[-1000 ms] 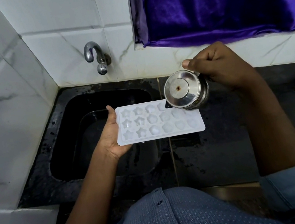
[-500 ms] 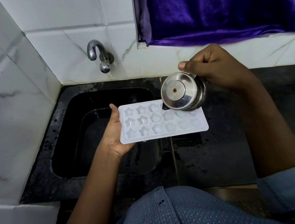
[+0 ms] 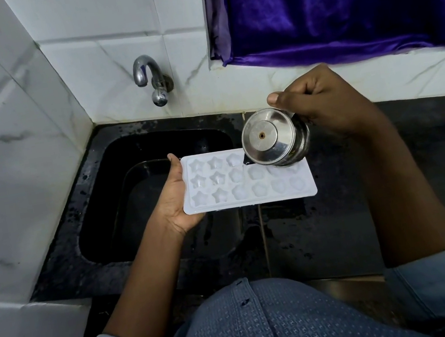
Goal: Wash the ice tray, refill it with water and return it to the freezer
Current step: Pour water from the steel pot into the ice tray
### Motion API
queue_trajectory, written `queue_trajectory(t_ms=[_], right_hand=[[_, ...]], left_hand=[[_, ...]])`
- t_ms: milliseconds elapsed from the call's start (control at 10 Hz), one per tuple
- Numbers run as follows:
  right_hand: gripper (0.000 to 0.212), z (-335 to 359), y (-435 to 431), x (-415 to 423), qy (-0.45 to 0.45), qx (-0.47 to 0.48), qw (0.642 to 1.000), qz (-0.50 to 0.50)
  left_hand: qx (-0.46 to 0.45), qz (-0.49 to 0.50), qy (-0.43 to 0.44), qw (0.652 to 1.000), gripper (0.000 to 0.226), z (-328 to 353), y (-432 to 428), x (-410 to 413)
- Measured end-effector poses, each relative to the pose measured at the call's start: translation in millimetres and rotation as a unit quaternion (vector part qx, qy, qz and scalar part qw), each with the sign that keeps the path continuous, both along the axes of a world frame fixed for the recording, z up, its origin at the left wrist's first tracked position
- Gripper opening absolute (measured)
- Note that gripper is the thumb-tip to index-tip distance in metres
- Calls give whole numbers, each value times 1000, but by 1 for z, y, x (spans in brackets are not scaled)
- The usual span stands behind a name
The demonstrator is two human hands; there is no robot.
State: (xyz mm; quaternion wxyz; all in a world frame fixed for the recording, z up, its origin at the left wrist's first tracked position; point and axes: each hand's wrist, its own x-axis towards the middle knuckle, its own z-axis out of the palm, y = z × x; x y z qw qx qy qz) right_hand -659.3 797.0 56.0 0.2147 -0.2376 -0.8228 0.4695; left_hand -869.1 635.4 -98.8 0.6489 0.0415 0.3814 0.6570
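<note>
While the left hand (image 3: pixel 175 203) grips the white ice tray (image 3: pixel 248 184) by its near end, level over the black sink's (image 3: pixel 99 219) edge, the right hand (image 3: pixel 322 103) clasps a tilted steel cup (image 3: pixel 271 139) above the tray's far corner, below the tap (image 3: pixel 150 78).

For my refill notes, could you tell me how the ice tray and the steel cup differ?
The ice tray is flat white plastic; the steel cup is round shiny metal. The left hand holds the tray level; the right hand holds the cup tipped over it. Both are hand-held.
</note>
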Motion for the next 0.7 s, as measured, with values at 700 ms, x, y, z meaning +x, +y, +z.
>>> queue_trajectory(t_ms=[700], right_hand=[[63,2,-2,-3,-13,5,1000,8]], left_hand=[[-4,1,4,1000,97,0,4,3]])
